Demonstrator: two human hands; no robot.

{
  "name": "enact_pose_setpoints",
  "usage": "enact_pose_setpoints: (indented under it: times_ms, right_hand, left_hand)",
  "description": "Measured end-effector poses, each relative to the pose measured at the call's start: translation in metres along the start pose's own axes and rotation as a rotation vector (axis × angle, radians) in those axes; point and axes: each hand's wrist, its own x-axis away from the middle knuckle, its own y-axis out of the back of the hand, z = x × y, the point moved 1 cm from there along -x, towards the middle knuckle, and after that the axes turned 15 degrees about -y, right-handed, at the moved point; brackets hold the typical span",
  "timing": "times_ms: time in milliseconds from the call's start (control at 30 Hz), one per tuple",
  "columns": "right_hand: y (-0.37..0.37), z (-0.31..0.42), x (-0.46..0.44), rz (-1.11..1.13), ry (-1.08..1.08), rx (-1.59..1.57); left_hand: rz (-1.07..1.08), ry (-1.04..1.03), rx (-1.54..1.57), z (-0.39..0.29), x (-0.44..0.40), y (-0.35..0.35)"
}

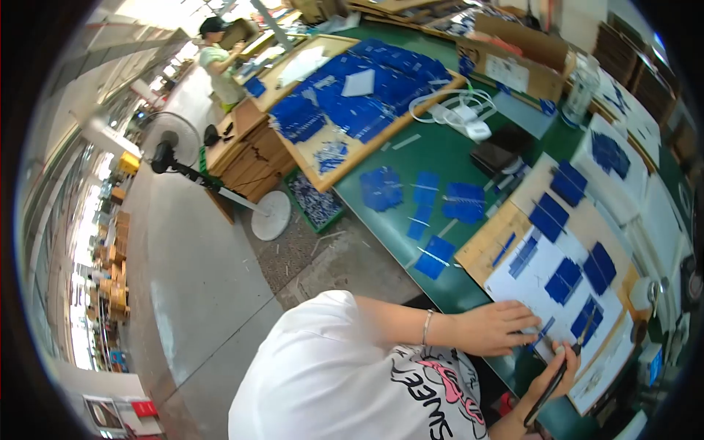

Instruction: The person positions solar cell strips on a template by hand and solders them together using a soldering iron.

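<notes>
Strip [543, 334]: one, narrow and blue, on the sheet [513, 286] near the left fingertips; whether they touch it I can't quite tell from here.
Left hand [495, 328]: palm down, fingers reaching forward, one bracelet [427, 327] at the wrist.
Right hand [551, 372]: pinching one black-handled tool [546, 396], just beside the left.
Squares [563, 281]: five, dark blue, spread over sheet and board [480, 242].
Table [367, 205]: green, bearing one tray [320, 185] heaped with blue pieces, one bottle [581, 92], one carton [506, 44].
Floor: one fan [271, 216], one capped person [216, 62] beyond.
</notes>
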Motion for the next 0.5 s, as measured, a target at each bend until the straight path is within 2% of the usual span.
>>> enact_pose_setpoints:
  times_ms: [333,400,433,467,500]
  right_hand:
    - [-0.003,-0.004,-0.003,-0.066,-0.063,0.094]
    - [-0.007,0.007,-0.002,-0.059,-0.006,0.002]
    - [-0.006,0.012,-0.003,-0.071,0.047,0.088]
    - [-0.009,0.018,-0.001,-0.090,0.008,0.078]
    - [-0.004,0.024,-0.004,-0.043,0.077,0.184]
  left_hand:
    - [0.017,-0.041,-0.046,0.003,0.005,-0.004]
    - [0.005,-0.012,-0.075,0.003,0.003,-0.005]
    - [0.044,0.018,-0.054,0.006,0.006,-0.016]
    - [0.087,0.035,-0.018,0.007,-0.005,-0.006]
    - [0.009,-0.031,-0.029,0.004,-0.006,0.007]
